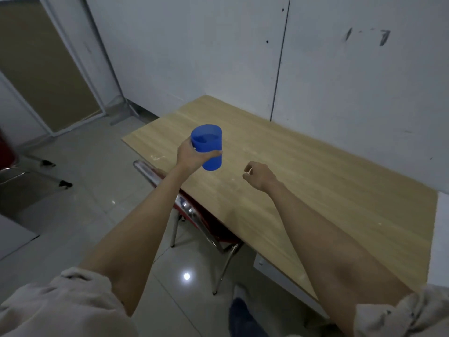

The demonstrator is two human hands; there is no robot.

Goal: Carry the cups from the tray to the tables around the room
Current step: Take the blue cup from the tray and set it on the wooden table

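Note:
A blue plastic cup (207, 144) with liquid in it is held upright in my left hand (192, 155), over the near left part of a light wooden table (303, 181). I cannot tell whether the cup's base touches the tabletop. My right hand (257, 175) hovers over the table a little to the right of the cup, fingers loosely curled, holding nothing. No tray is in view.
A red chair with a chrome frame (194, 215) is tucked under the table's near left edge. The table stands against a grey wall (340, 69). Another chair's metal legs (36, 171) are on the tiled floor (85, 215) at left. A framed board (43, 69) leans on the wall.

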